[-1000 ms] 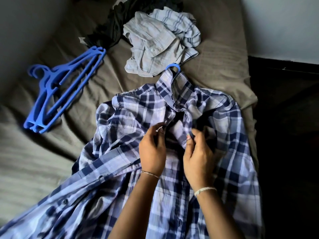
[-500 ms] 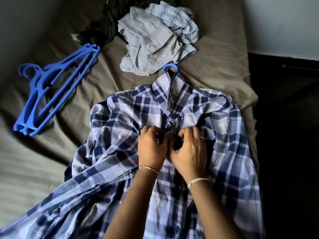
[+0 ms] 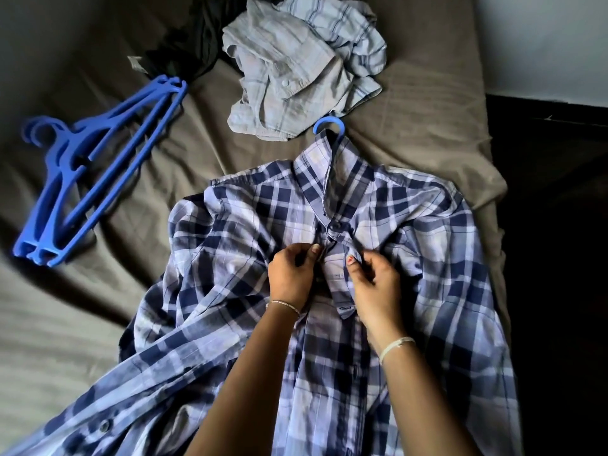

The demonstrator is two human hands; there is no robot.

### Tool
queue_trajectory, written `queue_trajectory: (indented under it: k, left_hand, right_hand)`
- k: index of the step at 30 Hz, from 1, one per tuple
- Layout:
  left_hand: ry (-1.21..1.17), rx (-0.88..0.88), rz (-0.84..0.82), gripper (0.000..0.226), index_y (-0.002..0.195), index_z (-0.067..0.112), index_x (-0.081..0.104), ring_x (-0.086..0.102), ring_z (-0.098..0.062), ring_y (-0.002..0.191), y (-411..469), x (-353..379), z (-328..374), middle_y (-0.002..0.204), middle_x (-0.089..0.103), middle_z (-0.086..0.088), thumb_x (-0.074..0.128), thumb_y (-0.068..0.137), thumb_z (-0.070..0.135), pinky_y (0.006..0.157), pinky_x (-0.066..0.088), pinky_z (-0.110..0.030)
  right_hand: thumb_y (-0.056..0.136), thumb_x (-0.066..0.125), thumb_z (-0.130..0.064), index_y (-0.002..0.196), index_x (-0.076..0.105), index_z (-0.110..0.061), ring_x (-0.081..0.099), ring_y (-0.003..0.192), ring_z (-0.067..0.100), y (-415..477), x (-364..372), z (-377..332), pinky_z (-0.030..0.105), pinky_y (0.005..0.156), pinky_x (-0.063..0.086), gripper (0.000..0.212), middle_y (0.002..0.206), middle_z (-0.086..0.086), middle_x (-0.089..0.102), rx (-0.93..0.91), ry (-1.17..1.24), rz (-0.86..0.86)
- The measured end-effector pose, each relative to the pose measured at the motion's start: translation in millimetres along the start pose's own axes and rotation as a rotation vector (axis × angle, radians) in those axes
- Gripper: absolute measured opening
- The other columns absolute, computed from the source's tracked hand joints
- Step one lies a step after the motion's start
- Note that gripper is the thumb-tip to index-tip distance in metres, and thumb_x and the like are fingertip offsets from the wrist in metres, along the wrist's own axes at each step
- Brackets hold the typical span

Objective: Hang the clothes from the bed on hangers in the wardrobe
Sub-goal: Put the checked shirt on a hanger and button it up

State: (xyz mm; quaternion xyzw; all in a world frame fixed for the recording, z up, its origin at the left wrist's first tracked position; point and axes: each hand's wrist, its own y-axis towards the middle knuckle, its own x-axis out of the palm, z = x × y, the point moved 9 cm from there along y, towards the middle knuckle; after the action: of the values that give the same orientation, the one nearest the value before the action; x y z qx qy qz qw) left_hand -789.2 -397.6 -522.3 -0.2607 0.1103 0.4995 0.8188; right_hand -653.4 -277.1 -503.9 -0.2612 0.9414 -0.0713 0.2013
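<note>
Head view, from the left: a stack of bright blue plastic hangers (image 3: 95, 169) lies on the grey-brown sheet of the bed (image 3: 427, 143), well apart from the work. Further along, a dark crumpled garment (image 3: 190, 44) and a rumpled pale grey striped shirt (image 3: 302, 60) wait near the far edge. Just below that heap lies the blue-and-white plaid button-up shirt (image 3: 427, 258), spread front-up on the bed. The blue hanger hook (image 3: 329, 125) pokes out of its collar, so it is on a hanger but not in the wardrobe, which is out of view. The left hand (image 3: 289, 278) has its grip pinched on one edge of the shirt front just under the collar. The right hand (image 3: 375, 291) pinches the facing edge, thumb on top. The step appears to be fastening an upper button. Doing it well probably means holding the buttonhole edge taut, bringing both edges level so the checks line up, and tipping the button through sideways. The collar should sit centred on the hook so the shoulders do not slide off when lifted.
</note>
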Motion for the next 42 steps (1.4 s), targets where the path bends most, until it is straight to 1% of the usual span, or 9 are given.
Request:
queue_trajectory:
  k: [2,7,11,16,21,25,28,33,42]
  left_hand:
    - [0.004,0.019,-0.024,0.017,0.092,0.013,0.075,0.068,-0.011,0.078,0,-1,0,0.082,0.073,0.002,0.072,0.085,0.028,0.065,0.046,-0.009]
    - [0.094,0.099,-0.066,0.016,0.084,0.014,0.071,0.062,-0.005,0.073,-5,2,10,0.082,0.069,0.006,0.079,0.077,0.026,0.067,0.042,-0.007]
    - [0.091,0.112,-0.036,0.014,0.079,0.017,0.069,0.062,-0.005,0.069,-14,-4,19,0.074,0.068,0.008,0.078,0.078,0.028,0.06,0.04,-0.005]
    - [-0.04,0.125,0.133,0.023,0.066,0.032,0.062,0.06,0.007,0.06,-35,-25,28,0.062,0.063,0.019,0.079,0.073,0.018,0.06,0.042,-0.005]
    - [-0.248,0.033,-0.005,0.022,0.078,0.029,0.07,0.065,0.008,0.07,-36,-4,6,0.074,0.07,0.017,0.075,0.079,0.007,0.074,0.05,-0.014]
    - [-0.495,-0.092,-0.146,0.02,0.083,0.018,0.073,0.069,-0.016,0.082,-37,14,-15,0.085,0.075,-0.004,0.068,0.084,-0.001,0.084,0.055,-0.033]
    - [-0.728,-0.203,-0.223,0.015,0.085,0.007,0.073,0.066,-0.022,0.076,-37,22,-22,0.084,0.073,-0.015,0.064,0.085,-0.004,0.076,0.057,-0.03]
    - [-0.77,-0.226,-0.289,0.008,0.088,-0.001,0.069,0.067,-0.017,0.065,-34,26,-21,0.074,0.071,-0.012,0.064,0.083,-0.007,0.062,0.056,-0.025]
    - [-0.781,-0.236,-0.307,0.01,0.09,-0.005,0.068,0.064,-0.026,0.072,-31,27,-27,0.086,0.067,-0.023,0.065,0.082,-0.002,0.069,0.057,-0.031]
  right_hand:
    - [0.094,0.061,-0.018,0.078,0.054,-0.033,0.055,0.069,-0.004,-3,0,0,0.009,0.067,0.043,0.023,0.077,-0.018,0.059,0.019,0.039,-0.019]
    - [0.089,0.068,-0.02,0.078,0.062,-0.025,0.057,0.065,0.009,-13,-11,-10,0.026,0.065,0.048,0.013,0.073,-0.007,0.066,-0.065,-0.003,0.096]
    - [0.078,0.076,-0.011,0.081,0.07,-0.014,0.057,0.063,0.018,-43,-27,-66,0.027,0.061,0.042,0.008,0.076,0.001,0.066,-0.398,-0.423,0.332]
    - [0.078,0.073,-0.011,0.083,0.071,-0.017,0.065,0.069,0.023,-46,-2,-89,0.029,0.056,0.048,0.008,0.085,-0.001,0.068,-0.492,-0.658,0.19]
    - [0.078,0.07,-0.001,0.083,0.069,-0.014,0.062,0.075,0.02,-36,4,-61,0.017,0.065,0.033,0.014,0.083,0.001,0.066,-0.383,-0.486,0.131]
    - [0.078,0.068,0.002,0.083,0.068,-0.012,0.061,0.076,0.021,-33,7,-43,0.016,0.069,0.034,0.015,0.084,0.003,0.066,-0.367,-0.412,0.146]
    - [0.078,0.067,0.003,0.085,0.068,-0.01,0.062,0.078,0.023,-32,10,-33,0.022,0.073,0.041,0.015,0.086,0.004,0.066,-0.378,-0.387,0.156]
    - [0.082,0.067,0.001,0.089,0.07,-0.011,0.062,0.074,0.018,-30,6,-18,0.034,0.071,0.053,0.014,0.087,0.0,0.066,-0.343,-0.247,0.14]
    - [0.091,0.065,-0.015,0.089,0.071,-0.02,0.066,0.067,0.011,-23,12,2,0.023,0.067,0.053,0.009,0.082,0.0,0.07,-0.166,-0.042,0.032]
